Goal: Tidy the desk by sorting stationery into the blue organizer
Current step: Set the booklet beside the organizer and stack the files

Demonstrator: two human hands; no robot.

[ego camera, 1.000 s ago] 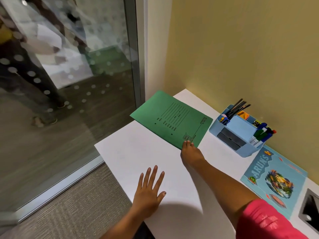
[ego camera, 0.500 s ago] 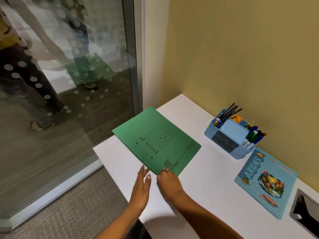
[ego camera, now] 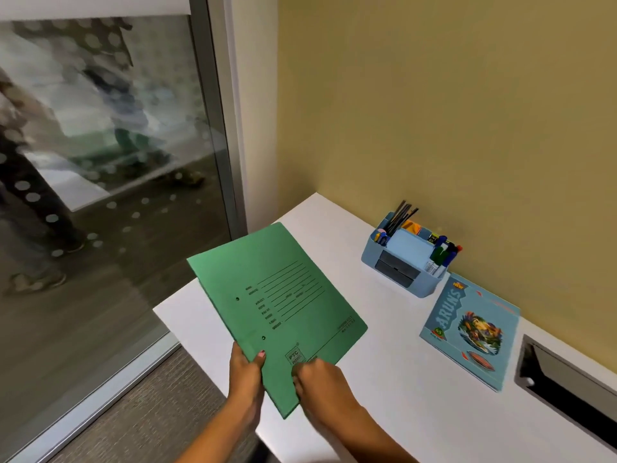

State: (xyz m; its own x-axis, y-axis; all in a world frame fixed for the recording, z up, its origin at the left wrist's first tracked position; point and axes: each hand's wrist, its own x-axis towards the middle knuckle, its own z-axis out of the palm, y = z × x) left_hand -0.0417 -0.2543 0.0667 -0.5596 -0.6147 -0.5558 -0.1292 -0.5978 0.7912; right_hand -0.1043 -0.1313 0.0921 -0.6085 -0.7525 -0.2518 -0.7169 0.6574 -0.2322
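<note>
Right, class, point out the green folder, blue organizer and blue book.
green folder point(ego camera: 283, 305): head view, middle of front cover.
blue organizer point(ego camera: 369, 252): head view, left front wall.
blue book point(ego camera: 469, 332): head view, cover picture.

Soft, even indoor light renders the white desk bright with only faint shadows, while the glass panel carries smeared, dim reflections, the right hand shows motion blur, and wide-angle distortion bows the frame edges.

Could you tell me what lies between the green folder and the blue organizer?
Nothing: in the head view, only bare white desk separates folder and organizer.
</note>
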